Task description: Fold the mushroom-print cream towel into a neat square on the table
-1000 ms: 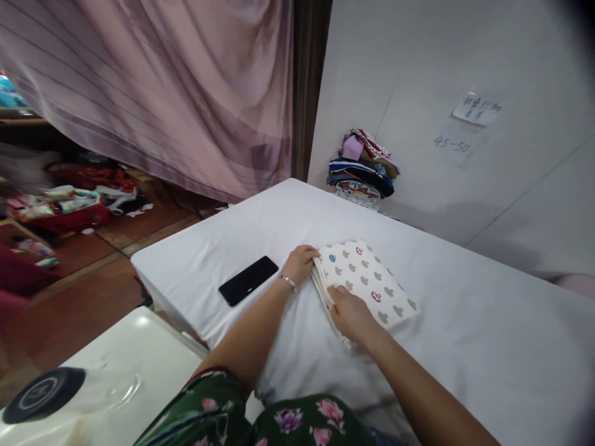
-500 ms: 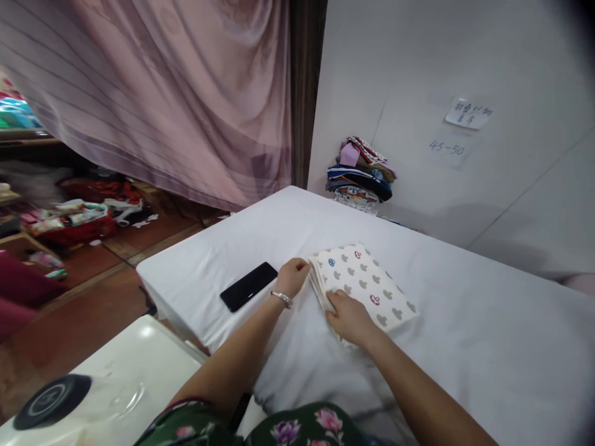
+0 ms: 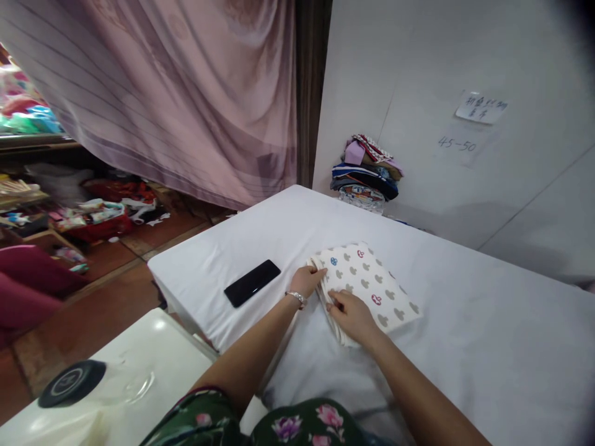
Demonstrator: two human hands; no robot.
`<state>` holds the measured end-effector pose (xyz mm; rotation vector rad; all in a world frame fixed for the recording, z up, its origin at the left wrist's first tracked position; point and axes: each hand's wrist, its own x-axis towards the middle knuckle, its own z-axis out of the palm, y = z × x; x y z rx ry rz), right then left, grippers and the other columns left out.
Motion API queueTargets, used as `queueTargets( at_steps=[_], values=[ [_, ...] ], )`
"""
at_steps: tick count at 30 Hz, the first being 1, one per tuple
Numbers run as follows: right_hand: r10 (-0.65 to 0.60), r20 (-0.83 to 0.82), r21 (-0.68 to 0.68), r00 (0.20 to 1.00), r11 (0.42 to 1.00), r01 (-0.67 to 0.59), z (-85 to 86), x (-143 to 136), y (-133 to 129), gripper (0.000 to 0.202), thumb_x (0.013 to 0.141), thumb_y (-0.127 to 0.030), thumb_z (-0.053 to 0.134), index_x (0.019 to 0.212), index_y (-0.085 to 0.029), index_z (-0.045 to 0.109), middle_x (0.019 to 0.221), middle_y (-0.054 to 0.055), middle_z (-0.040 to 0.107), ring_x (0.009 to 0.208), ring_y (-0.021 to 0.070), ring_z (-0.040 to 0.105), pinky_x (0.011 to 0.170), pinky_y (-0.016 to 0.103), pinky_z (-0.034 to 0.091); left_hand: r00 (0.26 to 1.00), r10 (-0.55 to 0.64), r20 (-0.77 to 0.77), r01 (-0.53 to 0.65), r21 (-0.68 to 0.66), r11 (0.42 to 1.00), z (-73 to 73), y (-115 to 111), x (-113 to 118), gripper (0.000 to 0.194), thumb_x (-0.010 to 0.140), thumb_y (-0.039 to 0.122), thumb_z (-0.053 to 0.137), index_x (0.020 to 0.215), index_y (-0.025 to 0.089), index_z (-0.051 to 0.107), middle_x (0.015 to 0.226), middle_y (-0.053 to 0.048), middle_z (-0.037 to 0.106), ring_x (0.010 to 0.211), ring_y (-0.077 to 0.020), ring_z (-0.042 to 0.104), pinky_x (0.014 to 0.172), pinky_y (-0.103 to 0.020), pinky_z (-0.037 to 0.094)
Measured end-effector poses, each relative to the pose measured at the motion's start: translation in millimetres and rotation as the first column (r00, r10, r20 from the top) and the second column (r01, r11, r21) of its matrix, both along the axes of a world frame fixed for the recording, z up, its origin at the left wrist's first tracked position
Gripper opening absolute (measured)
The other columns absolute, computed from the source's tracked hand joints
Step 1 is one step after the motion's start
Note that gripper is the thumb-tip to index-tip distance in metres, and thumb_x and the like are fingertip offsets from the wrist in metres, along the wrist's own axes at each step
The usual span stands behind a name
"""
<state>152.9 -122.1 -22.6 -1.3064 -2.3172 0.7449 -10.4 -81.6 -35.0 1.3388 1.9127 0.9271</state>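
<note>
A folded white cloth [image 3: 367, 282] printed with grey, red and blue mouse-head shapes lies on the white-covered table [image 3: 465, 297]. Its layered folded edge faces left. My left hand [image 3: 307, 280], with a bracelet at the wrist, pinches that edge near its far corner. Closer to me, my right hand [image 3: 351, 314] grips the same edge, fingers curled and thumb against the layers. A black phone [image 3: 252, 283] lies flat on the table to the left of my left hand.
A stack of folded clothes [image 3: 367, 170] stands behind the table by the white wall [image 3: 418, 62], which carries paper notes. A pink curtain [image 3: 223, 93] hangs at the back left. At lower left is a white surface [image 3: 153, 359] with a black round object [image 3: 72, 384].
My left hand has shifted slightly right and down along the cloth's folded edge. My right hand stays near the same place on it. The view has turned a little to the left.
</note>
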Motion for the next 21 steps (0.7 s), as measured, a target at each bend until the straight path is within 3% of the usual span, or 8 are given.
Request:
queueTargets(
  at_steps=[5, 7, 9, 11, 13, 16, 21],
  values=[
    [0.032, -0.154, -0.022, 0.987, 0.999, -0.036, 5.2, 10.0, 6.7, 0.02, 0.081, -0.028, 0.048, 0.089, -0.022, 0.065, 0.072, -0.001, 0.054, 0.066, 0.013, 0.052, 0.064, 0.025, 0.039, 0.998, 0.009, -0.066, -0.009, -0.007, 1.0, -7.1, 4.4, 2.3, 0.029, 0.074, 0.038, 0.055, 0.055, 0.017, 0.055, 0.053, 0.001, 0.052, 0.055, -0.0128, 0.049, 0.051, -0.024, 0.028],
    [-0.047, -0.258, -0.02, 0.965, 0.999, 0.043, 10.2, 27.9, 19.7, 0.025, 0.083, -0.031, 0.045, 0.094, -0.022, 0.066, 0.08, 0.001, 0.059, 0.071, 0.0141, 0.055, 0.067, 0.025, 0.042, 0.996, 0.018, -0.092, -0.019, -0.001, 1.0, -10.4, 5.4, 2.1, 0.028, 0.075, 0.037, 0.053, 0.056, 0.017, 0.055, 0.055, 0.0, 0.054, 0.057, -0.0141, 0.051, 0.052, -0.024, 0.029],
    [-0.185, -0.293, 0.023, 0.938, 0.979, 0.201, 14.1, 54.2, 37.5, 0.029, 0.083, -0.035, 0.045, 0.097, -0.021, 0.065, 0.093, 0.004, 0.062, 0.083, 0.0165, 0.057, 0.072, 0.027, 0.044, 0.991, 0.013, -0.134, -0.011, 0.016, 1.0, -12.8, 4.9, 2.4, 0.027, 0.077, 0.038, 0.052, 0.059, 0.018, 0.055, 0.059, -0.001, 0.057, 0.06, -0.0154, 0.053, 0.054, -0.025, 0.03],
    [-0.318, -0.216, 0.084, 0.923, 0.936, 0.342, 14.4, 83.7, 55.5, 0.034, 0.083, -0.036, 0.043, 0.105, -0.019, 0.063, 0.104, 0.006, 0.06, 0.092, 0.0188, 0.057, 0.078, 0.03, 0.044, 0.984, 0.002, -0.179, 0.006, 0.045, 0.999, -13.6, 3.0, 2.9, 0.025, 0.078, 0.039, 0.051, 0.064, 0.018, 0.056, 0.065, -0.003, 0.06, 0.064, -0.0166, 0.055, 0.056, -0.026, 0.032],
    [-0.433, -0.015, 0.085, 0.901, 0.898, 0.432, 10.1, 109.7, 69.4, 0.041, 0.081, -0.036, 0.047, 0.115, -0.017, 0.059, 0.114, 0.009, 0.058, 0.102, 0.0217, 0.055, 0.088, 0.033, 0.041, 0.979, 0.014, -0.202, -0.001, 0.063, 0.998, -12.9, 0.8, 3.1, 0.022, 0.078, 0.039, 0.052, 0.072, 0.019, 0.056, 0.071, -0.003, 0.062, 0.068, -0.0178, 0.056, 0.058, -0.026, 0.034],
    [-0.516, 0.18, -0.094, 0.838, 0.839, 0.537, -1.0, 132.8, 79.2, 0.052, 0.079, -0.043, 0.05, 0.123, -0.017, 0.054, 0.118, 0.011, 0.058, 0.109, 0.0256, 0.053, 0.094, 0.036, 0.037, 0.983, 0.07, -0.171, -0.064, 0.04, 0.997, -10.5, -0.6, 1.8, 0.027, 0.075, 0.042, 0.058, 0.087, 0.018, 0.054, 0.084, -0.005, 0.064, 0.073, -0.0193, 0.059, 0.061, -0.027, 0.038],
    [-0.519, 0.103, -0.29, 0.848, 0.8, 0.525, -7.0, 139.5, 82.6, 0.062, 0.073, -0.056, 0.055, 0.122, -0.017, 0.055, 0.119, 0.012, 0.059, 0.109, 0.0277, 0.054, 0.093, 0.037, 0.038, 0.996, 0.074, -0.05, -0.074, -0.012, 0.997, -8.8, 4.2, -3.7, 0.053, 0.073, 0.043, 0.062, 0.115, 0.015, 0.044, 0.094, -0.011, 0.065, 0.085, -0.0224, 0.062, 0.069, -0.028, 0.043]
  ],
)
